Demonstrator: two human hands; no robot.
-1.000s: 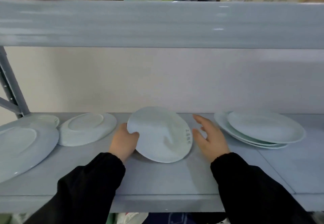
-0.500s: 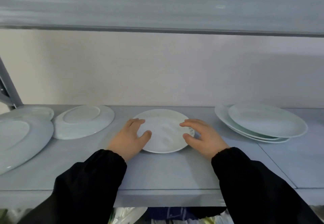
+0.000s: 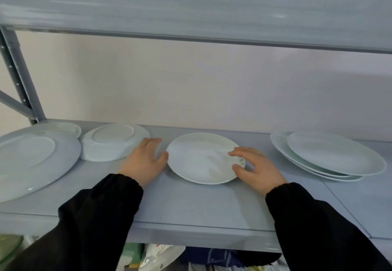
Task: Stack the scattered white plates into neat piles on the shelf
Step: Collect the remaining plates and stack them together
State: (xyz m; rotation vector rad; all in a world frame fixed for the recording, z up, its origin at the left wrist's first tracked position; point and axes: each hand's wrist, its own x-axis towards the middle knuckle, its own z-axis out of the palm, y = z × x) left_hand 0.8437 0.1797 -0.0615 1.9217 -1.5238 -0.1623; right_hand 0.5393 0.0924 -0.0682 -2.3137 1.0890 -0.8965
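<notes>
Back wall (image 3: 212,83): pale, plain, running behind the whole bay.
Upper deck (image 3: 191,5): grey-blue metal, glossy, spanning the top, catching a glare at rt.
Upright post (image 3: 17,75): grey, perforated, standing at far lt.
Brace (image 3: 14,103): grey bar, running diag. into the post's lower part.
Under the shelf (image 3: 191,207): plastic bag (image 3: 161,256) and dk blue cloth (image 3: 212,258) showing thru the gap; green item (image 3: 9,247) peeking at bottom lt, too blurred to ID.

Bare shelf (image 3: 191,202) lies open nearer than the left hand (image 3: 146,160). An upturned plate (image 3: 112,141) blocks its far-left side. The middle plate (image 3: 203,158) fills the gap across to the right hand (image 3: 257,167). Right of that hand runs a free strip, then a plate stack (image 3: 331,156). The upper shelf (image 3: 191,5) caps the headroom.
</notes>
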